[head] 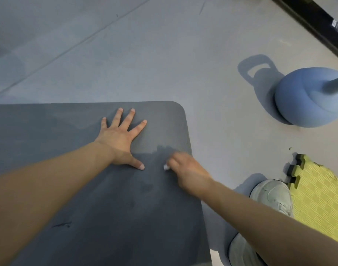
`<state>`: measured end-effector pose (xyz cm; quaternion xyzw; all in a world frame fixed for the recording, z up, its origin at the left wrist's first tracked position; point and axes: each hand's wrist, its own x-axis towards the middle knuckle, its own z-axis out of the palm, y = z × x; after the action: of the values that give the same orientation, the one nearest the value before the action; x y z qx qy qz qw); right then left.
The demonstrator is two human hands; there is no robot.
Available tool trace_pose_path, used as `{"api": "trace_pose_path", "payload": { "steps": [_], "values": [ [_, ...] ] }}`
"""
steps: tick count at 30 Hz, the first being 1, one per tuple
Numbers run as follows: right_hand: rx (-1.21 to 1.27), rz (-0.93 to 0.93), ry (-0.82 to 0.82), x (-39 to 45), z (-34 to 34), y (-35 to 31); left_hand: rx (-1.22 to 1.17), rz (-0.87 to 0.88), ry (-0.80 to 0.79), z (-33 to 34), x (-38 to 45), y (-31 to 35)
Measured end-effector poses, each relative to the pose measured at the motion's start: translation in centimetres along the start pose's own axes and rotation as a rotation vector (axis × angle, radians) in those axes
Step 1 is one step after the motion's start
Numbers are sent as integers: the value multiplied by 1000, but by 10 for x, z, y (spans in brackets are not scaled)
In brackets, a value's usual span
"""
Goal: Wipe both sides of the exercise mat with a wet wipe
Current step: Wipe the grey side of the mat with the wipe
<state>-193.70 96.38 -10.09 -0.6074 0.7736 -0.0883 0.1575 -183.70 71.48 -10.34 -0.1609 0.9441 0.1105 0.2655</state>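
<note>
We're mid-wipe on the top side of the exercise mat [87, 189], which lies flat on the floor [126, 54], its rounded corner at the far right. Our left hand [120, 137] is spread flat w/ straight fingers, pressing the mat down just beside the work area. Our right hand [183, 169] is blurred; its fingers look curled over a small white bit, prob. the wet wipe [166, 167], bunched under the hand and touching the mat near the right edge.

To do this step well, we judge:
- keep the left palm planted so the mat doesn't creep
- run overlapping passes; the darker, damp-looking patches show approx. where we've covered, the paler zone toward the far edge and corner looks dry
- take the wipe right over the edge & corner
- unfold the wipe if it's too balled up, so more of it touches
- the underside can't be seen, so we can't say if it's done.

Surface: the mat is dark grey, finely textured, w/ a small scuff near the left forearm. Floor is smooth pale grey w/ seam lines. A blue kettlebell [308, 96] stands well apart at right, a yellow foam tile [317, 192] lies near our pale shoe [271, 194], and a black rail [317, 22] crosses the top right corner.
</note>
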Motion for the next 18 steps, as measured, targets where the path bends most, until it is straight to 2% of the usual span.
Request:
{"api": "trace_pose_path", "payload": {
  "steps": [3, 6, 10, 13, 18],
  "values": [
    [-55, -90, -79, -38, 5, -12, -3, -2, -18, -1, 0, 4],
    [-133, -55, -36, 0, -2, 9, -11, -7, -22, 0, -2, 4],
    [-222, 156, 165, 88, -23, 54, -24, -18, -45, -7, 1, 6],
    [-269, 361, 113, 123, -40, 72, -18, -26, -43, -12, 3, 10],
    [-115, 255, 204, 89, -27, 66, -37, -26, -42, -10, 3, 9]
  ]
}}
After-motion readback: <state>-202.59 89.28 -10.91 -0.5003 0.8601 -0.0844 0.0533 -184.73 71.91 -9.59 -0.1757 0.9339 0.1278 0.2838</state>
